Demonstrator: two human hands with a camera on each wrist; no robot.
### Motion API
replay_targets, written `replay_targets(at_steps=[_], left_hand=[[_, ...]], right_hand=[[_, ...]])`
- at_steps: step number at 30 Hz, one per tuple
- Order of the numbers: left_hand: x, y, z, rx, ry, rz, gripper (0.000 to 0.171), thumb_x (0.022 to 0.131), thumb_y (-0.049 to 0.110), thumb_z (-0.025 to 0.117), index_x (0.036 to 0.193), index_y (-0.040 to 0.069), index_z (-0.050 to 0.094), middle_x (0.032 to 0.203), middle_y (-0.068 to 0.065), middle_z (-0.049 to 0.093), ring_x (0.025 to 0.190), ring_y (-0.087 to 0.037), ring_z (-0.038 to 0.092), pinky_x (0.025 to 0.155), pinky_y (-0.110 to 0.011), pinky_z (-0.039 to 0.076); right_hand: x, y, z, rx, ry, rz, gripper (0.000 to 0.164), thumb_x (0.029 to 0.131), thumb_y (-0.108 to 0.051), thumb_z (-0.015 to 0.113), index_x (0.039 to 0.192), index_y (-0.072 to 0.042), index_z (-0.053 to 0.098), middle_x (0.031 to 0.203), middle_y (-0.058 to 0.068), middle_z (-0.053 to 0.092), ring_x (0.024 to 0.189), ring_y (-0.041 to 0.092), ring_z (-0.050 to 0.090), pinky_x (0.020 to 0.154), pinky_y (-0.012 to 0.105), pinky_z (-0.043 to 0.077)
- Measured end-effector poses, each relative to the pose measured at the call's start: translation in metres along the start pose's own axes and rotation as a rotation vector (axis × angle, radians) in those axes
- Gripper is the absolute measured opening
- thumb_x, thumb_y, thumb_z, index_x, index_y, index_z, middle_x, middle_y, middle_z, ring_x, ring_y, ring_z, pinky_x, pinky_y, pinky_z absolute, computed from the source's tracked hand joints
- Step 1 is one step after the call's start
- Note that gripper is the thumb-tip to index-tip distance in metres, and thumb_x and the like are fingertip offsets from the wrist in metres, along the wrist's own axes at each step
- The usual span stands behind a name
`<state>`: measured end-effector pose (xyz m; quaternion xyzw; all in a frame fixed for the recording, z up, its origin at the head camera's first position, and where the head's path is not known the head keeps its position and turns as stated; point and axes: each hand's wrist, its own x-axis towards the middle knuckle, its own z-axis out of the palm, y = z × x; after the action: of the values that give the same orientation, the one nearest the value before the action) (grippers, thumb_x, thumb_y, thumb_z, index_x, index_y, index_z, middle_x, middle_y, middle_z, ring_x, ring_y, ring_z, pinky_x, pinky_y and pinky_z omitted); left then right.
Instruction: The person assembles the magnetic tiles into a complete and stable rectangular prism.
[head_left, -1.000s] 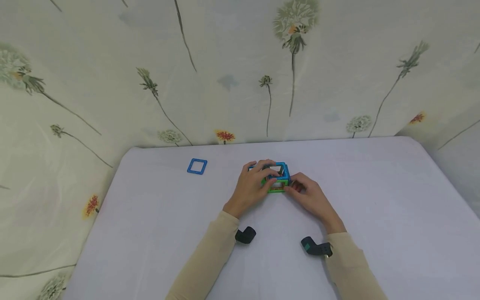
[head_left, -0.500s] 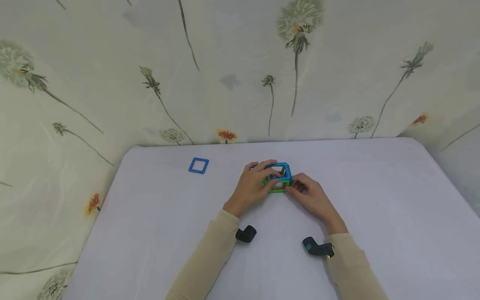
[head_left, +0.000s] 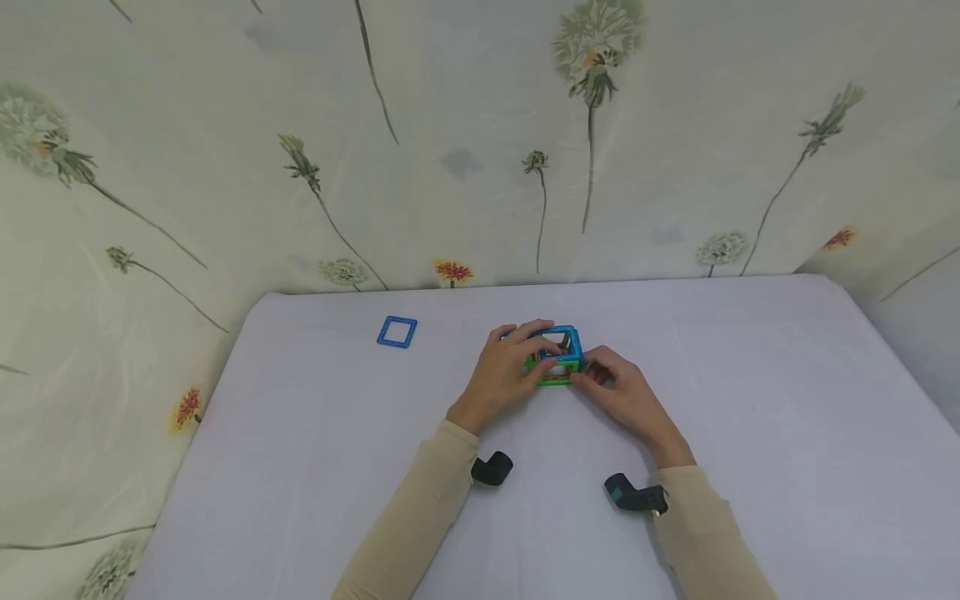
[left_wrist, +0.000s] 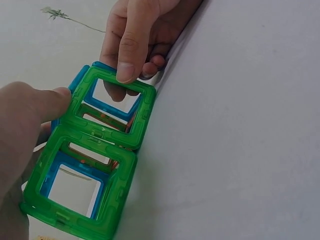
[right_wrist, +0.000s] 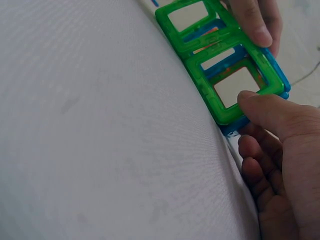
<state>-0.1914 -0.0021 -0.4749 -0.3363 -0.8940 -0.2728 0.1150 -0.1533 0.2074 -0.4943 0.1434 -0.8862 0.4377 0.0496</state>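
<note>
A box-like structure of square magnetic tiles (head_left: 576, 343) stands on the white table, with blue frames on top and two green frames side by side along the front. My left hand (head_left: 501, 371) grips it from the left and above, fingers curved over the blue top and thumb at the upper front edge. At its right end, my right hand (head_left: 621, 390) pinches the structure. In the right wrist view the right thumb (right_wrist: 270, 112) presses the edge of a green frame (right_wrist: 212, 102); the other fingers curl behind and underneath, partly hidden. Orange parts show through the green frames.
One loose blue square tile (head_left: 383, 328) lies flat on the table (head_left: 315, 433), left of the hands near the back edge. A fabric backdrop (head_left: 465, 125) with printed dandelions rises behind the table. Black wrist camera mounts (head_left: 492, 469) jut inward from both sleeves.
The head view has shifted slightly. Both hands keep nearly the same grip on the tile structure, and the loose blue tile stays where it was.
</note>
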Motion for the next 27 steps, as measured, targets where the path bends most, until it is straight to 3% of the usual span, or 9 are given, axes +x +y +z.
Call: replay_targets(at_steps=[5, 9, 14, 21, 27], left_hand=[[0.002, 0.0, -0.001, -0.014, 0.015, -0.01, 0.017, 0.092, 0.033, 0.06, 0.103, 0.024, 0.069, 0.137, 0.004, 0.054, 0.139, -0.016, 0.035, 0.109, -0.043, 0.033], [0.002, -0.001, -0.001, -0.034, 0.022, -0.006, 0.016, 0.092, 0.031, 0.06, 0.102, 0.022, 0.07, 0.135, 0.003, 0.055, 0.138, -0.017, 0.038, 0.109, -0.044, 0.034], [0.0, -0.005, -0.001, -0.132, 0.061, -0.007, 0.014, 0.092, 0.026, 0.061, 0.101, 0.02, 0.07, 0.132, -0.001, 0.057, 0.135, -0.018, 0.04, 0.11, -0.046, 0.033], [-0.003, -0.022, -0.009, -0.229, 0.129, -0.09, 0.015, 0.093, 0.021, 0.06, 0.106, 0.019, 0.067, 0.129, 0.0, 0.057, 0.127, -0.012, 0.046, 0.109, -0.035, 0.036], [-0.008, -0.041, -0.023, -0.278, 0.174, -0.184, 0.017, 0.095, 0.023, 0.056, 0.108, 0.018, 0.066, 0.129, 0.001, 0.057, 0.126, -0.014, 0.047, 0.109, -0.04, 0.036]], right_hand=[[0.004, 0.02, 0.004, -0.005, 0.008, 0.0, 0.014, 0.087, -0.017, 0.068, 0.099, -0.014, 0.062, 0.085, 0.0, 0.056, 0.077, 0.012, 0.051, 0.069, 0.019, 0.043], [0.005, 0.024, 0.004, 0.002, 0.001, 0.022, 0.014, 0.088, -0.025, 0.067, 0.099, -0.019, 0.061, 0.085, -0.002, 0.056, 0.078, 0.01, 0.051, 0.069, 0.02, 0.043], [0.001, 0.025, 0.006, 0.008, -0.005, 0.025, 0.014, 0.088, -0.027, 0.067, 0.099, -0.02, 0.061, 0.084, -0.002, 0.056, 0.077, 0.01, 0.051, 0.069, 0.021, 0.043], [0.001, 0.023, 0.007, 0.0, 0.006, 0.025, 0.016, 0.087, -0.026, 0.068, 0.1, -0.019, 0.061, 0.084, -0.003, 0.056, 0.078, 0.011, 0.05, 0.069, 0.02, 0.042], [0.002, 0.024, 0.006, 0.006, -0.004, 0.032, 0.016, 0.087, -0.027, 0.068, 0.1, -0.018, 0.061, 0.085, -0.001, 0.056, 0.079, 0.011, 0.05, 0.069, 0.02, 0.042]])
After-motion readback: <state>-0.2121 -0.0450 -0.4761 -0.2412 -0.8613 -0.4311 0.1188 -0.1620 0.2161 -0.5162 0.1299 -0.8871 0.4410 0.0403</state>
